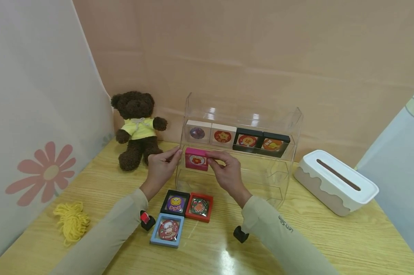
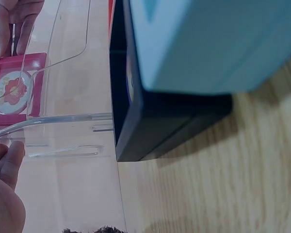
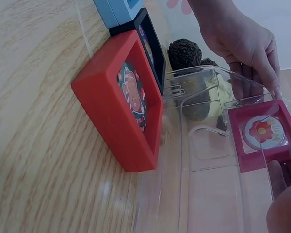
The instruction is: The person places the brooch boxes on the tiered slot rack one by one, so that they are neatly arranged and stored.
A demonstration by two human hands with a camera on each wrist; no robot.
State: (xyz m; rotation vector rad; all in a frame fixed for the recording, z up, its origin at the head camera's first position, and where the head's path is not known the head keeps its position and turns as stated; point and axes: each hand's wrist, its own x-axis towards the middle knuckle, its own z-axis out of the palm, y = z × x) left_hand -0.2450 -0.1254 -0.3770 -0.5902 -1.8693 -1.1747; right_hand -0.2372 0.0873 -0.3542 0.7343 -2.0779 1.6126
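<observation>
Outside wrist views lies yarn (image 1: 71,221); hands (image 1: 160,168) (image 1: 227,172) grip shelf (image 1: 251,169) (left) and pink frame (image 1: 196,160) (right).

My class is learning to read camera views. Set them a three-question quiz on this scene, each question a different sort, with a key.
1. Multiple choice: what colour is the frame that the right hand pinches? A, blue; B, pink; C, red.

2. True or false: in the head view, the white-lidded box stands to the right of the clear rack.

3. Count: how many frames sit on the rack's upper tier?

Key
1. B: its fingers hold the pink frame by the edge.
2. True.
3. Four.
</observation>
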